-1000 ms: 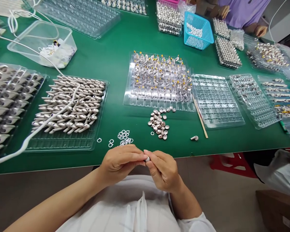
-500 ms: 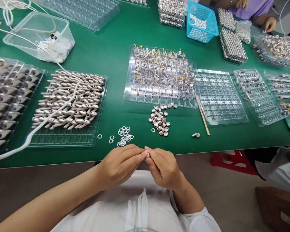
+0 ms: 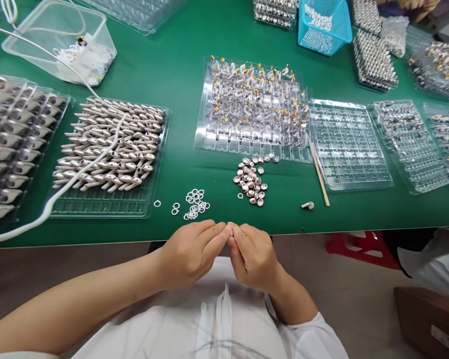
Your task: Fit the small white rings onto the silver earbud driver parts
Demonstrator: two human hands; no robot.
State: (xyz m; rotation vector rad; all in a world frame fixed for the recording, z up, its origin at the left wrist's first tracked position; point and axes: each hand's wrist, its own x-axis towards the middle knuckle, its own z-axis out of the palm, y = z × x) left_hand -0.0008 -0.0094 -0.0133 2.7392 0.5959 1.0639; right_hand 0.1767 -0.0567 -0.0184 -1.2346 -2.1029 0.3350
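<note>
My left hand (image 3: 194, 249) and my right hand (image 3: 252, 254) meet at the fingertips just off the table's front edge. Pinched between them is a small pale rounded piece (image 3: 231, 233), mostly covered by the fingers, so its kind does not show. Beyond the left hand lie several loose white rings (image 3: 195, 204). A pile of small rounded earbud caps (image 3: 250, 180) sits past the right hand. Off to the right, a single white earbud shell (image 3: 307, 205) rests on the green table next to a thin wooden stick (image 3: 321, 177).
A tray of earbud shells (image 3: 108, 144) stands at left, crossed by a white cable (image 3: 78, 172). Behind the caps is a tray of parts with yellow tips (image 3: 254, 104). A clear tray (image 3: 349, 144), a blue basket (image 3: 324, 37) and a plastic tub (image 3: 56, 40) stand around.
The camera view has shifted slightly, so the table things sit a little higher and mostly further right. Both hands stay together at the fingertips, still pinching the small piece.
</note>
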